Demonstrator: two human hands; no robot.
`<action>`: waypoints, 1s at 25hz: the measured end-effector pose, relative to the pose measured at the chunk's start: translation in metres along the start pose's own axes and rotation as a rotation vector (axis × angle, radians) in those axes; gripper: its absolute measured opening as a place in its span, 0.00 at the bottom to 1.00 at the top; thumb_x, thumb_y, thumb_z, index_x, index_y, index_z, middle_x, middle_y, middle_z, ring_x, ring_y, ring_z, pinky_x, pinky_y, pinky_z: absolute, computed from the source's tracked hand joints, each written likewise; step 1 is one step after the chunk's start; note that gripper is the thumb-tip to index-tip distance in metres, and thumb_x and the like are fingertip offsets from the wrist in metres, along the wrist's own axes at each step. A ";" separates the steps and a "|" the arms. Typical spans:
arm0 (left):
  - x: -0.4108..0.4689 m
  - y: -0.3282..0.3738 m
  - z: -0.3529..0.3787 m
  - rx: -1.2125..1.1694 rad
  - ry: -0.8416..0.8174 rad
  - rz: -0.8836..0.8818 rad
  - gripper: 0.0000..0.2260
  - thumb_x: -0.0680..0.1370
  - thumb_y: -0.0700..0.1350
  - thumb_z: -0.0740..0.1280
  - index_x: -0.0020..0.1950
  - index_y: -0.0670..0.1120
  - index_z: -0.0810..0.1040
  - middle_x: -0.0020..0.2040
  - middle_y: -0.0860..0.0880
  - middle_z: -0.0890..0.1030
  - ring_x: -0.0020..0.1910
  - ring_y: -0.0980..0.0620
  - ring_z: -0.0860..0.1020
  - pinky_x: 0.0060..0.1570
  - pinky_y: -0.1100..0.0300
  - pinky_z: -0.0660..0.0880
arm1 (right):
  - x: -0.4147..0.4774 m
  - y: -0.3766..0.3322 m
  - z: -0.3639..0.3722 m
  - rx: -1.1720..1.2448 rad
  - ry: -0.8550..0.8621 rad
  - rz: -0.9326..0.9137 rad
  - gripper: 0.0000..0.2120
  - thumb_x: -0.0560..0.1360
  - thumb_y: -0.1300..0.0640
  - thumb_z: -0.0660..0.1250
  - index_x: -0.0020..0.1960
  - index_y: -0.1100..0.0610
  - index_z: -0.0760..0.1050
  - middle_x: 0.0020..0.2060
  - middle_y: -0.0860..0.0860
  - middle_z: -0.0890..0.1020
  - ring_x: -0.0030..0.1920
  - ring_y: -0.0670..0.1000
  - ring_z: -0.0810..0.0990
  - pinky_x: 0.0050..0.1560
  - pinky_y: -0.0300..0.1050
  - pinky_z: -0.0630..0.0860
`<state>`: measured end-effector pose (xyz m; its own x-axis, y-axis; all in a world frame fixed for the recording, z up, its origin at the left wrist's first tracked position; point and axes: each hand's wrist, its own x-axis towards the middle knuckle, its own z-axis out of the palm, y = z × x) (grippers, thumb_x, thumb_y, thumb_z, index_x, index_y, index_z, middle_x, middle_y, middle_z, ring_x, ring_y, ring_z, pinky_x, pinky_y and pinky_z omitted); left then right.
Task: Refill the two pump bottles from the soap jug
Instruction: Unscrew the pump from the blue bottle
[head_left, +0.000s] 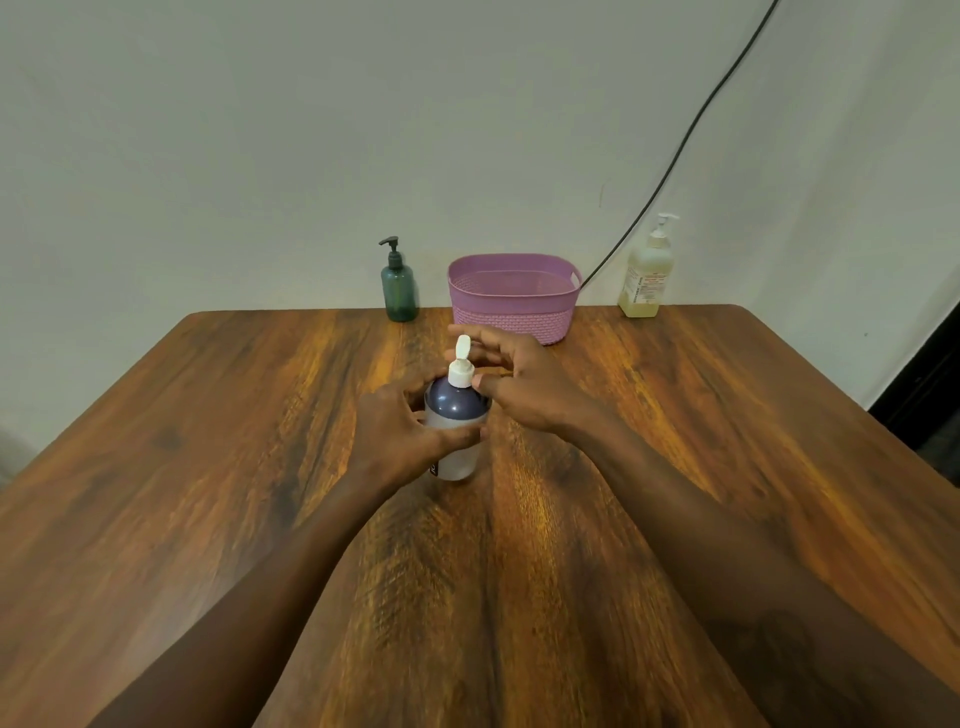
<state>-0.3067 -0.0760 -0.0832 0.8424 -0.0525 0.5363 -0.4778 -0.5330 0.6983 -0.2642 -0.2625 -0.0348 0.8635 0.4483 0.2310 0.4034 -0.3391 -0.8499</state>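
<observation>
Ideally, my left hand (400, 431) grips the jug (457, 410) firmly while my released right hand (519, 384) tips the cap (461, 361) toward twelve o'clock.

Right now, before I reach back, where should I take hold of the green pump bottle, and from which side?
Grip the green pump bottle round its straight body, below the shoulder, coming from the front or its left. It stands upright. The purple basket sits near on its right, the wall is behind, and the thin pump top would likely give.
</observation>
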 end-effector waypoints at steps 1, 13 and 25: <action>-0.001 -0.001 -0.001 -0.001 -0.010 0.000 0.34 0.64 0.59 0.81 0.67 0.58 0.73 0.56 0.68 0.77 0.53 0.71 0.77 0.49 0.74 0.75 | -0.001 -0.001 0.003 0.011 -0.008 0.003 0.32 0.74 0.66 0.70 0.75 0.47 0.70 0.67 0.49 0.80 0.67 0.43 0.77 0.59 0.43 0.79; -0.010 -0.009 -0.003 0.016 -0.029 -0.010 0.35 0.64 0.59 0.81 0.69 0.58 0.72 0.57 0.67 0.77 0.54 0.70 0.78 0.49 0.73 0.76 | -0.005 0.000 0.010 -0.215 0.088 -0.062 0.14 0.74 0.56 0.72 0.59 0.48 0.82 0.50 0.42 0.84 0.50 0.38 0.81 0.47 0.37 0.78; -0.018 -0.024 -0.004 0.050 -0.093 -0.073 0.36 0.65 0.55 0.82 0.70 0.52 0.74 0.60 0.59 0.79 0.55 0.68 0.78 0.51 0.72 0.75 | -0.008 0.003 0.017 -0.128 0.132 -0.113 0.17 0.73 0.58 0.76 0.61 0.54 0.82 0.51 0.48 0.85 0.50 0.45 0.83 0.52 0.45 0.82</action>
<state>-0.3110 -0.0589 -0.1075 0.8951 -0.0884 0.4371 -0.4032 -0.5793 0.7084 -0.2748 -0.2531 -0.0473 0.8391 0.3804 0.3888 0.5281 -0.3982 -0.7500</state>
